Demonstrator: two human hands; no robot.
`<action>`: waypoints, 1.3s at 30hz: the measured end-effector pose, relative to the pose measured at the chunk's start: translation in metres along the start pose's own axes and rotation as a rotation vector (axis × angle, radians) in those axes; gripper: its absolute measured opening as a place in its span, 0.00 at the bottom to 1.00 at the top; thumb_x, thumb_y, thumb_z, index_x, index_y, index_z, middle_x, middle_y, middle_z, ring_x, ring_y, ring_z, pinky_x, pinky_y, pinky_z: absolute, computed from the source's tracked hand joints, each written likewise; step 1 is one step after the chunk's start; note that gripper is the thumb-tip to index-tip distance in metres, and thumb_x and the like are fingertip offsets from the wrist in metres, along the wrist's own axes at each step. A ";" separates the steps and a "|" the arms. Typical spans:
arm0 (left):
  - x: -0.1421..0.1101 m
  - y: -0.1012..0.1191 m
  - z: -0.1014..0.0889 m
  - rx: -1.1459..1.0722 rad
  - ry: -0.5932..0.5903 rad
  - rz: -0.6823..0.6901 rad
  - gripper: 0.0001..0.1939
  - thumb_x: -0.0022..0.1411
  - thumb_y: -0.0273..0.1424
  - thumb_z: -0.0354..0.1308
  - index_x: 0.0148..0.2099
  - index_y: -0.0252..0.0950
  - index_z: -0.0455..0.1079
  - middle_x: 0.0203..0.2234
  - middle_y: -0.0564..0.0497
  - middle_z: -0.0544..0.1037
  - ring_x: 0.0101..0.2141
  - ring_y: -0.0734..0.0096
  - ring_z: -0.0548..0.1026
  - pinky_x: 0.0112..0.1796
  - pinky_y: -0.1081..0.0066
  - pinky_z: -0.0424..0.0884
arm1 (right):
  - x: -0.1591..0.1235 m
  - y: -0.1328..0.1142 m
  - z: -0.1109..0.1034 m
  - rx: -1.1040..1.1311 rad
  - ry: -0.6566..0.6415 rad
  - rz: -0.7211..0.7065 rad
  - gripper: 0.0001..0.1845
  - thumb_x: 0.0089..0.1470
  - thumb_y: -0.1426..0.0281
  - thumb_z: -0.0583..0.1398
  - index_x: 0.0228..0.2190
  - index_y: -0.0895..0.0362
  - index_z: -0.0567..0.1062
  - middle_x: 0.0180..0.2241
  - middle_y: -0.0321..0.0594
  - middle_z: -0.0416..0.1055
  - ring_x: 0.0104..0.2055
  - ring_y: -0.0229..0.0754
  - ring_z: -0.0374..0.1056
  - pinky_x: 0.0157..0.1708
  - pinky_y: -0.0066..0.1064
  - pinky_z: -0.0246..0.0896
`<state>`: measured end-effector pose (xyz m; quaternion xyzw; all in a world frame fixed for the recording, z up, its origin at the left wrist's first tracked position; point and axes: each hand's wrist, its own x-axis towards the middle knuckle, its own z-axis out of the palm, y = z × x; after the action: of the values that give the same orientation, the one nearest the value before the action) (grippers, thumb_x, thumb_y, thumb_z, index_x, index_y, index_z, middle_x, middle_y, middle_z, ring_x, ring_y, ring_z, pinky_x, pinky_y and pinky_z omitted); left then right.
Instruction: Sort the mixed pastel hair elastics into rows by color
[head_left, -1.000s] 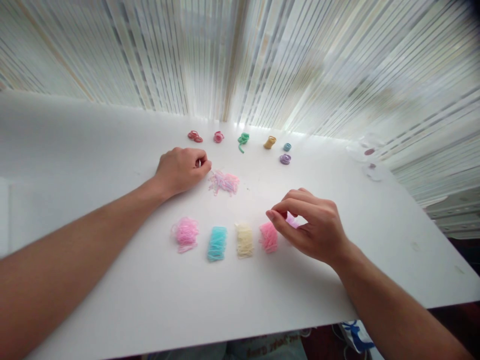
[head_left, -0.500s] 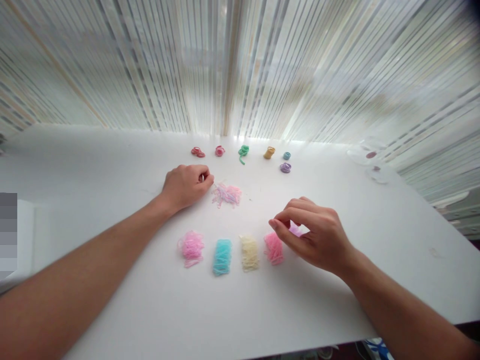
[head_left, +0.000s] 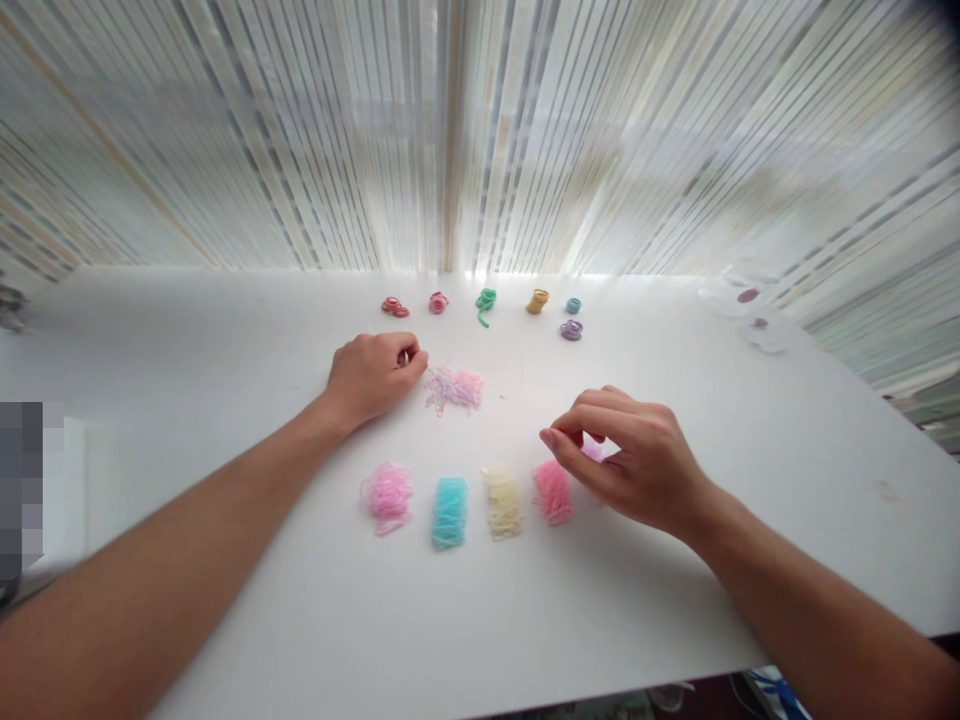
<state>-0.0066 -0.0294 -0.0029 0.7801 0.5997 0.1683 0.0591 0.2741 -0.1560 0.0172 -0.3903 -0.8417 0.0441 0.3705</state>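
Note:
On the white table, my left hand is closed in a pinch at the left edge of a mixed pink and lilac pile of thin strands. What sits between its fingertips is too small to make out. My right hand hovers with thumb and fingers pinched, above a purple pile that it partly hides. Anything in that pinch cannot be made out. Left of it, a row holds a coral-pink pile, a pale yellow pile, a blue pile and a pink pile.
Along the back lie small coiled bundles: red, pink, green, yellow, blue and purple. Clear plastic pieces are at the right back. A string curtain hangs behind.
My view has shifted slightly. Both hands keep nearly the same places and the same pinched shape; the piles and bundles lie as before.

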 end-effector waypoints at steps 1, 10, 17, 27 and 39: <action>0.000 0.000 0.000 0.003 0.001 0.000 0.15 0.64 0.42 0.51 0.34 0.41 0.76 0.29 0.50 0.81 0.32 0.61 0.74 0.31 0.64 0.55 | 0.000 0.000 0.000 -0.002 -0.001 0.003 0.11 0.62 0.76 0.63 0.27 0.56 0.74 0.22 0.32 0.69 0.24 0.34 0.62 0.31 0.31 0.60; 0.000 0.003 -0.002 0.042 0.000 0.015 0.16 0.66 0.42 0.51 0.35 0.41 0.77 0.31 0.48 0.83 0.33 0.60 0.76 0.30 0.64 0.57 | 0.001 0.000 -0.001 -0.006 -0.008 0.011 0.12 0.63 0.75 0.63 0.26 0.55 0.73 0.21 0.32 0.69 0.23 0.34 0.63 0.30 0.31 0.60; 0.000 0.002 -0.002 0.035 -0.003 0.011 0.17 0.65 0.42 0.51 0.36 0.41 0.78 0.31 0.48 0.83 0.33 0.59 0.76 0.31 0.64 0.59 | 0.001 0.000 -0.001 -0.019 -0.008 0.012 0.12 0.62 0.75 0.63 0.26 0.55 0.73 0.21 0.32 0.69 0.23 0.35 0.63 0.30 0.31 0.61; -0.001 0.003 -0.002 0.020 -0.004 0.015 0.16 0.65 0.42 0.51 0.35 0.41 0.77 0.31 0.49 0.83 0.33 0.60 0.76 0.31 0.65 0.57 | 0.000 -0.001 -0.002 -0.026 -0.019 0.014 0.12 0.63 0.75 0.63 0.27 0.54 0.73 0.21 0.32 0.70 0.23 0.35 0.63 0.29 0.32 0.60; -0.001 0.003 -0.002 0.029 0.000 0.013 0.16 0.66 0.41 0.52 0.35 0.40 0.78 0.31 0.48 0.83 0.33 0.59 0.76 0.31 0.65 0.58 | 0.001 -0.001 -0.002 -0.023 -0.025 0.016 0.12 0.62 0.75 0.62 0.27 0.54 0.73 0.21 0.32 0.69 0.23 0.36 0.64 0.30 0.33 0.60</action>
<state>-0.0046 -0.0312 0.0000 0.7847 0.5970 0.1600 0.0470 0.2745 -0.1568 0.0192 -0.4008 -0.8436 0.0425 0.3549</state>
